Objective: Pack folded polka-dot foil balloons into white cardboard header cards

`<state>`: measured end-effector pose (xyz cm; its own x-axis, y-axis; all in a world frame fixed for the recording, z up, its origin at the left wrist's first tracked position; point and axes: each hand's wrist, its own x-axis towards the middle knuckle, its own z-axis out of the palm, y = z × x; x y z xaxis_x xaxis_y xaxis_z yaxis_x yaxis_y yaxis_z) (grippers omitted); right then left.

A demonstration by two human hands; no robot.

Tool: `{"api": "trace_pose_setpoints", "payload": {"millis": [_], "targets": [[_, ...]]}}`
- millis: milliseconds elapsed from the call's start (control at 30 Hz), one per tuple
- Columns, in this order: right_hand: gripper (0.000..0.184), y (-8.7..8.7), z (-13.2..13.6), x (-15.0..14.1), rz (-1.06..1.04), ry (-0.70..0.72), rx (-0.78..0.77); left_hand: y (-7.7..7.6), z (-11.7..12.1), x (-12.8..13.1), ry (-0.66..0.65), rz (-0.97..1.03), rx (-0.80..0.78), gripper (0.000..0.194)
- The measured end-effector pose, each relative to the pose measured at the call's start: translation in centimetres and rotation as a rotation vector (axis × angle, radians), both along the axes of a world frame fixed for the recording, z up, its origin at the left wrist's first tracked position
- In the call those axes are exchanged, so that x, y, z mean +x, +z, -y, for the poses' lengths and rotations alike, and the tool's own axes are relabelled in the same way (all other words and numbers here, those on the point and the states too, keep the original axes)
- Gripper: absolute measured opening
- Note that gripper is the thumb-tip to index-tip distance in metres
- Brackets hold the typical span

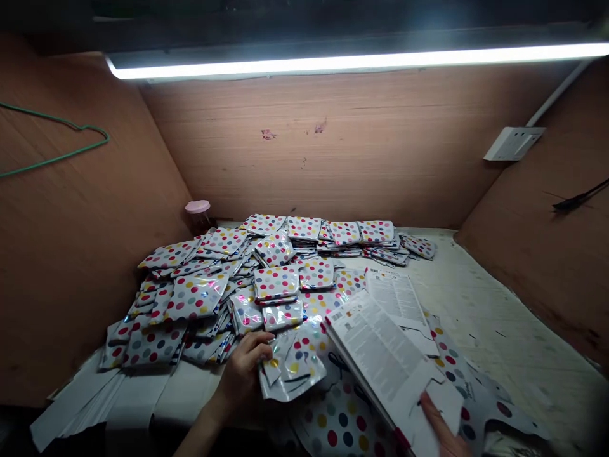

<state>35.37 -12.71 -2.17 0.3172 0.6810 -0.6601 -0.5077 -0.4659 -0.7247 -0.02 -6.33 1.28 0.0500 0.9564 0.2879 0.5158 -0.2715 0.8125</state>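
My left hand (246,363) is closed on the upper left edge of a shiny polka-dot packet (297,377), with its thumb and fingers pinching it. My right hand (442,425), at the lower right, grips a white printed card (380,349) with its thumb on top. The card is tilted, has grey blocks of fine print and a red edge, and looks thick like a folded carton or small stack. Another printed card (397,298) lies behind it. Larger polka-dot sheeting (349,419) spreads below and between my hands.
Piled polka-dot packets (197,295) cover the left and back of the pale table (480,304). White paper sheets (85,406) lie at the front left. A pink-lidded jar (197,208) stands in the back corner. Wooden panels (304,158) enclose the table under a tube light (333,63).
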Motion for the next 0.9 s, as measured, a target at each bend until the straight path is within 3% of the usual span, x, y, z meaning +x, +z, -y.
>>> {"api": "trace_pose_setpoints", "payload": {"millis": [133,233,267,333,400,433,533,600,700,767,900], "targets": [[0.097,0.3,-1.3,-6.3,-0.165,-0.055,0.103,-1.1,0.1,-2.2,-0.062,-0.022,-0.09,0.019],[0.08,0.2,-1.0,-9.0,-0.184,-0.077,0.263,-2.3,-0.1,-2.7,-0.093,-0.004,-0.163,0.021],[0.07,0.1,-0.5,-9.2,-0.203,0.001,0.27,-2.6,-0.2,-2.7,-0.098,0.001,-0.173,0.021],[0.052,0.1,1.2,-8.6,-0.214,0.299,0.177,-3.1,-0.2,-2.7,-0.104,0.014,-0.182,0.021],[0.044,0.6,2.8,-7.7,-0.057,0.649,0.086,-3.3,-0.2,-2.6,-0.118,0.031,-0.189,0.021],[0.041,1.1,3.3,-7.5,0.098,0.771,0.111,-3.4,-0.2,-2.4,-0.128,0.04,-0.194,0.021],[0.028,2.9,2.7,-9.5,0.619,0.924,0.495,-3.2,-0.1,-2.2,-0.159,0.071,-0.211,0.02],[0.052,3.3,0.7,-12.3,0.839,1.068,0.755,-2.9,0.2,-2.3,-0.181,0.098,-0.226,0.015],[0.08,1.8,-2.1,-15.9,1.052,1.366,0.89,-2.3,1.2,-3.0,-0.143,0.153,-0.258,0.02],[0.083,0.1,-2.9,-16.9,1.16,1.437,0.901,-2.2,2.0,-3.4,-0.028,0.203,-0.297,0.033],[0.076,-1.8,-2.2,-16.6,1.334,1.396,0.965,-2.6,2.9,-2.6,0.2,0.258,-0.405,0.043]]}}
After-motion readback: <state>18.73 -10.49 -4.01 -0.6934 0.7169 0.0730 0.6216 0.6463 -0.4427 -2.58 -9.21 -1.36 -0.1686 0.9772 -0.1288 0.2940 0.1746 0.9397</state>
